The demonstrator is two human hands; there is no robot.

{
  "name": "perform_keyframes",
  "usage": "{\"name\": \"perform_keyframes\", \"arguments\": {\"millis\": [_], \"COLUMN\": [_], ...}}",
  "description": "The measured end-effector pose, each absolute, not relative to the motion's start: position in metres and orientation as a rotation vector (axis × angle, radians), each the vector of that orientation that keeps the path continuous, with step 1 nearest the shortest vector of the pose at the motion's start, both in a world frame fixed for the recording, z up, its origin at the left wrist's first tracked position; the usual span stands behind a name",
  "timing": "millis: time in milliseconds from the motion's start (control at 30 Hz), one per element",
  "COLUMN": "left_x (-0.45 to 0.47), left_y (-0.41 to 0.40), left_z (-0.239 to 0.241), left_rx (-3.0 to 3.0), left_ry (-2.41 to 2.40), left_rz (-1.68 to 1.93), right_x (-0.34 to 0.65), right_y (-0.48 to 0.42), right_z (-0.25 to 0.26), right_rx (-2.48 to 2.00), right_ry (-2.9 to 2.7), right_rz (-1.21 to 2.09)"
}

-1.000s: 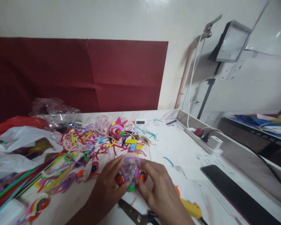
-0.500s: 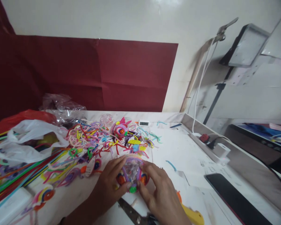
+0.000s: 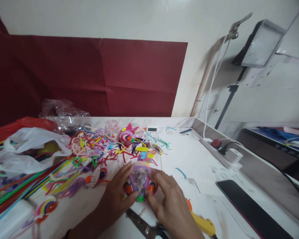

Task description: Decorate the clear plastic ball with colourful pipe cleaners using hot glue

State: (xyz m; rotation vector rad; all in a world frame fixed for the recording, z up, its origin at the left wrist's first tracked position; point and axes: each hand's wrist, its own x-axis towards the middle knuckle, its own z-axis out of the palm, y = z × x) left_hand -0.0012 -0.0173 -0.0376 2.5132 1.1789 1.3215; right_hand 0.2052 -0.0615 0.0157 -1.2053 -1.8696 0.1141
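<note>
My left hand (image 3: 114, 197) and my right hand (image 3: 168, 204) both grip a clear plastic ball (image 3: 139, 181) wrapped in coloured pipe-cleaner coils, with orange spirals and a green bit at its near side. The ball rests on the white table (image 3: 194, 159). Fingers of both hands curl round its sides, thumbs meeting at the front. Behind it lies a heap of bent pipe cleaners (image 3: 94, 149) and a finished decorated ball (image 3: 126, 136).
Scissors (image 3: 142, 227) and a yellow glue gun (image 3: 203, 224) lie just before my hands. A black phone (image 3: 251, 209) lies at the right. Plastic bags (image 3: 27, 146) and straight pipe cleaners fill the left. A power strip (image 3: 221, 149) sits by the right edge.
My hands and the ball hold almost the same pose; only the camera view has shifted slightly.
</note>
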Motion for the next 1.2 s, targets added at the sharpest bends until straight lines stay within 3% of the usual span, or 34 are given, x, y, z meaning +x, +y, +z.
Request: {"name": "perform_keyframes", "arguments": {"millis": [1200], "left_x": [-0.001], "left_y": [-0.019], "left_z": [-0.036], "left_rx": [2.387], "left_ry": [1.199], "left_rz": [1.147], "right_x": [0.206], "right_y": [-0.062], "right_z": [0.021], "right_rx": [-1.222], "right_ry": [-1.887], "right_rz": [0.07]}}
